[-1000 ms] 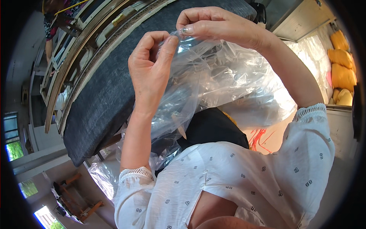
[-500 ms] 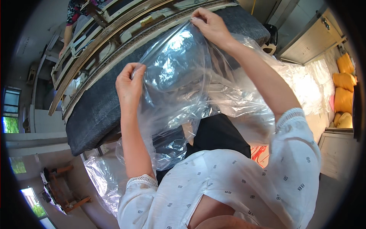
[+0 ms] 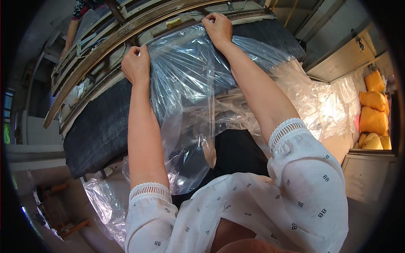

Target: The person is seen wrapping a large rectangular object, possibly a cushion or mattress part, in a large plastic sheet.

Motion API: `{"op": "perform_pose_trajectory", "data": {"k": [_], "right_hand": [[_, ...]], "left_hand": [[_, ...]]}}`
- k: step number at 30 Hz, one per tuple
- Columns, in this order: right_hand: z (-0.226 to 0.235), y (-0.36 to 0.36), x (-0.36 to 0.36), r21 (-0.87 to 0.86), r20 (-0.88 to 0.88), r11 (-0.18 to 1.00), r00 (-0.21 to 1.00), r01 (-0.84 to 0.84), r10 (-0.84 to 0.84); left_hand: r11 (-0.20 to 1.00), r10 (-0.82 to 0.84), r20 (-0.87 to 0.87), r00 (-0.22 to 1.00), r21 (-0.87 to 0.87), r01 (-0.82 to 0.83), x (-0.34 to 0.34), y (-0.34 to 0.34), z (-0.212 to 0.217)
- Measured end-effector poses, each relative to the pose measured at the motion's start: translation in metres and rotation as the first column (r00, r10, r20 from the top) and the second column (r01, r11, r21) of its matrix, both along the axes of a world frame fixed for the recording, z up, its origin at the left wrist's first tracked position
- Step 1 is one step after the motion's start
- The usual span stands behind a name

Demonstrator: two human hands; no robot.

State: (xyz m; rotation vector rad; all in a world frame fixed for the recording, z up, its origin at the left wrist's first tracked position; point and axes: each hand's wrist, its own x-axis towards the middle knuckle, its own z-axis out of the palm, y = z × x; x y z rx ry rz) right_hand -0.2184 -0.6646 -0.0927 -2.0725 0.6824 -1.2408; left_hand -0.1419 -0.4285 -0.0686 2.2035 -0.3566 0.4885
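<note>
A large sheet of clear plastic film (image 3: 181, 80) is stretched between my two hands, its far edge pulled straight and creases fanning down toward me. My left hand (image 3: 136, 65) is closed on that edge at the left. My right hand (image 3: 219, 30) grips the edge farther right, fingers curled tight. Both hands are beside the long wooden frame of a machine (image 3: 95, 59). Beneath the film lies a dark padded surface (image 3: 99, 120). The rest of the film drapes over its near side and across my lap, so I cannot tell whether it is a bag or one layer.
More crumpled film (image 3: 325, 101) spreads out to the right, and another bunch (image 3: 103, 206) hangs at lower left. Yellow bundles (image 3: 373, 118) are stacked at the far right. Beyond the machine, another person's arm (image 3: 71, 36) shows. A small yellow piece (image 3: 173, 23) lies on the machine.
Both hands have moved away from me to the machine's edge with the film. The film, held up and billowing before, is now pulled flat over the dark padded surface.
</note>
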Motion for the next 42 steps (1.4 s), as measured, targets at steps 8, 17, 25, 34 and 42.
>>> {"op": "perform_pose_trajectory", "data": {"k": [8,17,25,34,42], "right_hand": [[-0.002,-0.004,0.0,-0.07,-0.069,0.987,0.987,0.143,-0.148],[0.0,-0.016,0.001,0.081,0.133,0.986,0.979,0.147,-0.157],[0.003,-0.012,-0.004,0.047,0.279,0.991,0.951,0.126,-0.134],[0.018,0.074,-0.129,0.546,0.418,0.691,0.869,-0.473,0.265],[0.038,0.095,-0.17,0.538,0.252,0.5,0.696,-0.678,0.672]], "left_hand": [[0.914,0.051,0.012,0.999,0.402,-0.051,-0.006,0.01,0.016],[0.886,-0.021,-0.081,0.997,0.46,0.056,-0.02,0.018,0.034],[0.925,-0.222,-0.183,0.958,0.27,0.266,-0.007,0.024,0.01],[0.842,-0.505,-0.405,0.762,-0.425,0.331,-0.135,0.088,0.048],[0.841,-0.503,-0.547,0.669,-0.488,0.234,-0.208,0.135,0.05]]}}
